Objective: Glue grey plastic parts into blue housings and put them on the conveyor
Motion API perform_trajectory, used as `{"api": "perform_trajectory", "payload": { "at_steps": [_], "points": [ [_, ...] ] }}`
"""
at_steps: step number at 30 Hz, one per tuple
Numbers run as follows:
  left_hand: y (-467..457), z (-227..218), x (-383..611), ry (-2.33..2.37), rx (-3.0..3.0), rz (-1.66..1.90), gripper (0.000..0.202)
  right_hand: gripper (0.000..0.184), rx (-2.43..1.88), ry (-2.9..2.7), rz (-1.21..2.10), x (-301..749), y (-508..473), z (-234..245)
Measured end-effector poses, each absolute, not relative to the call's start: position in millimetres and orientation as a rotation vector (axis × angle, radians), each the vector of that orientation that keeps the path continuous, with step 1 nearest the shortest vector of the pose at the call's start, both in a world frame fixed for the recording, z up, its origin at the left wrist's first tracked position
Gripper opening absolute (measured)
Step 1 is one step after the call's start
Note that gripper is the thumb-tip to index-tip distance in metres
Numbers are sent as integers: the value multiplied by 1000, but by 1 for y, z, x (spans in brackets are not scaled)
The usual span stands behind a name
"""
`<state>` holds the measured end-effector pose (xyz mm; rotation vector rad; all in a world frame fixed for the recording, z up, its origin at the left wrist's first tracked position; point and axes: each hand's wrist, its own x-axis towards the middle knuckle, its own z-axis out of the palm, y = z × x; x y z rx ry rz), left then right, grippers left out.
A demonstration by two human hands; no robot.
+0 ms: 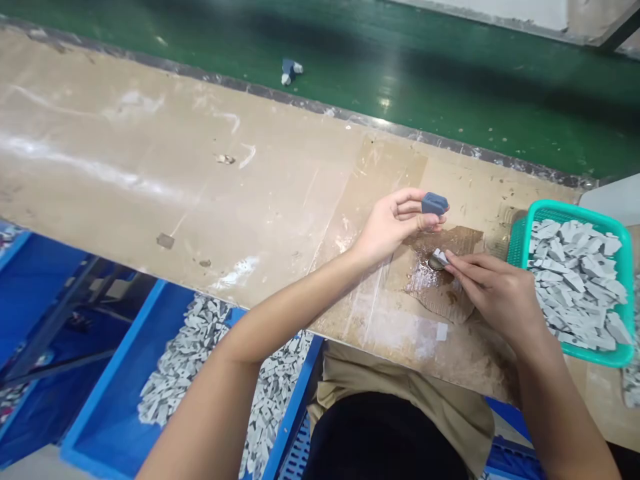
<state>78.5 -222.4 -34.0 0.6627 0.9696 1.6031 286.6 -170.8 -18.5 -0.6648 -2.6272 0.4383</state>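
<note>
Left hand (385,227) clenched around a blue-grey block (434,204), gripping it by the fingers just above a wet brown cardboard pad (440,293), and right hand (493,297) pinching a small grey piece (440,257) between thumb and fingertips, right over that pad and just below the block! Off to the right, a teal basket (575,209) heaped with grey pieces (575,283) sits on the tabletop (150,180), near the right hand. Down past the near edge, a blue bin (115,380) holds a big pile of similar pieces.
</note>
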Motion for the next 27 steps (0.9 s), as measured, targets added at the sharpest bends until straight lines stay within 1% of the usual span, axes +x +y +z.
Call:
{"api": "perform_trajectory", "payload": {
  "at_steps": [5,10,14,21,27],
  "points": [
    [-221,-39,78,977,623,1617,42,24,-668,-2706,360,287,-172,-18],
    [-219,-40,78,1009,666,1618,34,24,-665,-2720,372,286,-171,-16],
    [-219,-38,78,1036,725,1626,35,26,-693,-2735,380,287,-172,-15],
    [-220,-38,76,1036,713,1631,35,34,-700,-2589,317,289,-175,-10],
    [-221,-40,78,1058,638,1631,35,33,-692,-2571,322,290,-175,-11]
  ]
}}
